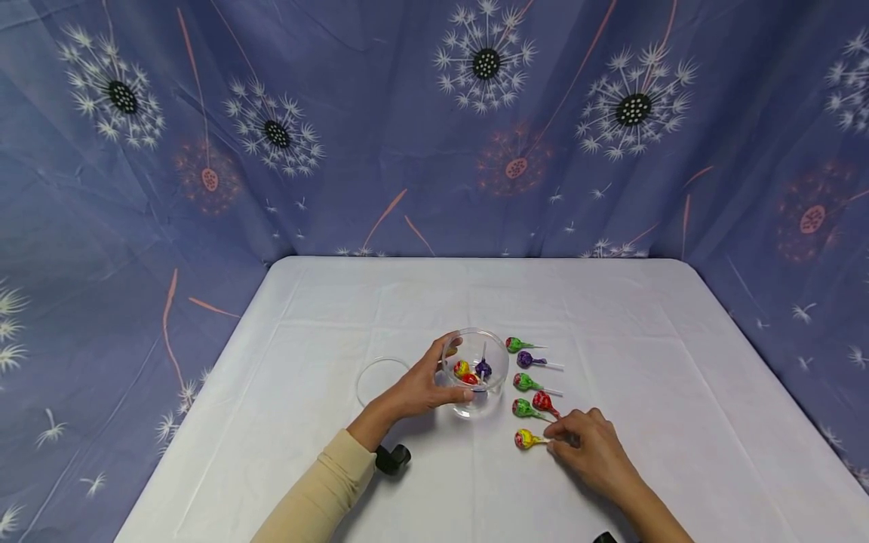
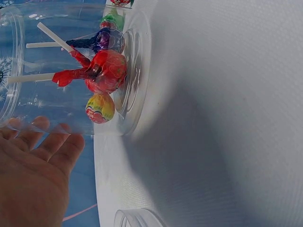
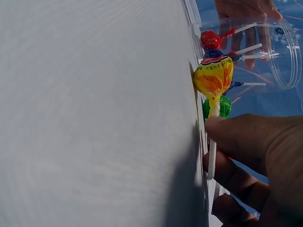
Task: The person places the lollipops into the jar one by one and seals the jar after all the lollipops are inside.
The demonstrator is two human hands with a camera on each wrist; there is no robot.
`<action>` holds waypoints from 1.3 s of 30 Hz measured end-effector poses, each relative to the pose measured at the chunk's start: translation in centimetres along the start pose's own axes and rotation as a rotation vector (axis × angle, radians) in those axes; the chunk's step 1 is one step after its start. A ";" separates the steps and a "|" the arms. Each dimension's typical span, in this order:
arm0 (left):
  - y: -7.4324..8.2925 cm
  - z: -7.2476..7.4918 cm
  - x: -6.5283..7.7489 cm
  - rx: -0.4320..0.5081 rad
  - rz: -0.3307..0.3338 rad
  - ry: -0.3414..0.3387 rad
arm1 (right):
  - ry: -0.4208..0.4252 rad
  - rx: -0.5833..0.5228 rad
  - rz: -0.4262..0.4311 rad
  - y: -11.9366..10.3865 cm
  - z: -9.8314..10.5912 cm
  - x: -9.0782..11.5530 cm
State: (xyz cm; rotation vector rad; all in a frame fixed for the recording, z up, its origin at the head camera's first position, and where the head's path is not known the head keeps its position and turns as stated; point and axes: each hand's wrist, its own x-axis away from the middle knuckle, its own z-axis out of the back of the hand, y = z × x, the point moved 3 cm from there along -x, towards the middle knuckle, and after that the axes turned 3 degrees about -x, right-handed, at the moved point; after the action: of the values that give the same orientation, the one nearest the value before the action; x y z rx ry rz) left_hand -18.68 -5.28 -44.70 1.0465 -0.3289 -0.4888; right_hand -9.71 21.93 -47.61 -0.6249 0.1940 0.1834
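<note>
My left hand [image 1: 421,381] holds a clear plastic jar [image 1: 498,377] from its left side, thumb in front and fingers behind. Inside the jar are several wrapped lollipops, among them a red one [image 2: 106,71], a purple one [image 2: 110,40] and a yellow one [image 2: 100,108]. On the cloth to the right, my right hand [image 1: 594,452] pinches the white stick of a yellow lollipop [image 1: 525,439] between thumb and finger. Its wrapped head, seen close in the right wrist view, points toward the jar. Beyond it lie a red lollipop [image 1: 543,402] and a green lollipop [image 1: 523,408], close together.
Farther back in the same column are another green lollipop [image 1: 524,381], a purple lollipop [image 1: 526,360] and a third green lollipop [image 1: 514,345]. A clear round lid [image 1: 357,385] lies left of the jar, partly behind my left hand. White cloth [image 1: 326,317] covers the table.
</note>
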 end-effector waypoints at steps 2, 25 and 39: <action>0.0 0.0 0.0 0.001 -0.004 0.000 | -0.015 0.016 -0.016 0.1 0.0 0.0; -0.2 0.0 -0.2 -0.010 -0.017 0.000 | 0.032 -0.063 -0.013 -0.6 0.8 -0.1; 2.3 0.5 0.9 0.016 -0.009 -0.017 | 0.082 -0.213 0.021 -3.5 5.0 -2.7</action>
State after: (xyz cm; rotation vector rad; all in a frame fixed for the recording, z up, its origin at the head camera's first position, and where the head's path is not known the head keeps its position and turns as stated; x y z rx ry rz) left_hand -17.65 -5.20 -42.46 1.0601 -0.3432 -0.5042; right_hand -10.95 21.83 -41.10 -0.8434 0.2620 0.1999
